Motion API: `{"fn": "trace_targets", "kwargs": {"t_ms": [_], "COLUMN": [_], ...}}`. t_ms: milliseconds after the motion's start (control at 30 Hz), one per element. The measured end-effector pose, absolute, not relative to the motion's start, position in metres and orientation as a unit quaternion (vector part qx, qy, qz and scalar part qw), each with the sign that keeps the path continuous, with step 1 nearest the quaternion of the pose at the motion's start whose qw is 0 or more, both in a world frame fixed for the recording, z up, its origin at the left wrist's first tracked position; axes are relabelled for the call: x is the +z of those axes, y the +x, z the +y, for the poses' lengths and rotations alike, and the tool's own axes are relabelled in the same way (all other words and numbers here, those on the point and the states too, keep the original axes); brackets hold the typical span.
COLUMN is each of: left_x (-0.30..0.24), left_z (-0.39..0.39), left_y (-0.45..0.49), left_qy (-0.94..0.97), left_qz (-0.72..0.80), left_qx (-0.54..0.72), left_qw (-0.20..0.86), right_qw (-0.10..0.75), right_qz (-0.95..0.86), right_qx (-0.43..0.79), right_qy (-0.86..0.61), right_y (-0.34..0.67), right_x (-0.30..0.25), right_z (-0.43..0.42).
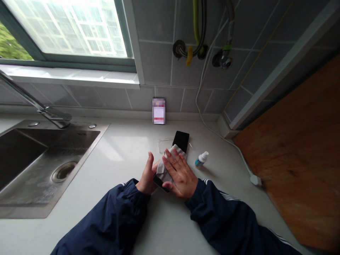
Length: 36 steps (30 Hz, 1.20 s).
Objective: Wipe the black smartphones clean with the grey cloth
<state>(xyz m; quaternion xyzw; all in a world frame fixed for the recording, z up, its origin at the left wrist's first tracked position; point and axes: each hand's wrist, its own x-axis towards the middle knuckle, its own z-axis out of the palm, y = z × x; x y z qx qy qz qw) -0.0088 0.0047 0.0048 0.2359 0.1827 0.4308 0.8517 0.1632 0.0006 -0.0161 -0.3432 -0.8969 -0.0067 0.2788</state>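
My left hand [148, 175] is closed round a black phone [161, 183] from beneath and the left side, thumb sticking up. Over most of that phone lies a light grey cloth [162, 170]. My right hand [180, 177] holds the cloth down on it, fingers stretched across the top and thumb near the phone's lower end. Just beyond the fingertips a second black phone-like slab [182, 139] lies on the counter. Beside it is a clear phone case [165, 145], partly hidden by the cloth. A small spray bottle [202, 159] with a white top stands right of my right hand.
A steel sink [50, 209] with a tap [54, 116] is at the left. Another phone [158, 111] with a lit screen leans against the tiled wall. A white cable [212, 131] runs along the right to a plug block [255, 180], near a wooden panel [294, 159].
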Motion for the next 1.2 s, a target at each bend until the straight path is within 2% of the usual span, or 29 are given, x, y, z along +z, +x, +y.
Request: {"fn": "trace_targets", "kwargs": {"t_ms": [467, 867, 1200], "left_x": [0.007, 0.018, 0.024], "left_z": [0.001, 0.002, 0.002], "left_y": [-0.013, -0.013, -0.015], "left_qy": [0.171, 0.133, 0.155], "left_qz": [0.27, 0.262, 0.207], "left_qx": [0.475, 0.487, 0.501], "left_qw": [0.82, 0.823, 0.826], "right_qw": [0.239, 0.21, 0.23], "right_qz": [-0.919, -0.934, -0.937], "right_qx": [0.007, 0.063, 0.033], "right_qy": [-0.313, -0.281, -0.259], "right_y": [0.146, 0.146, 0.149], "right_x": [-0.015, 0.005, -0.001], "right_z": [-0.023, -0.031, -0.026]}}
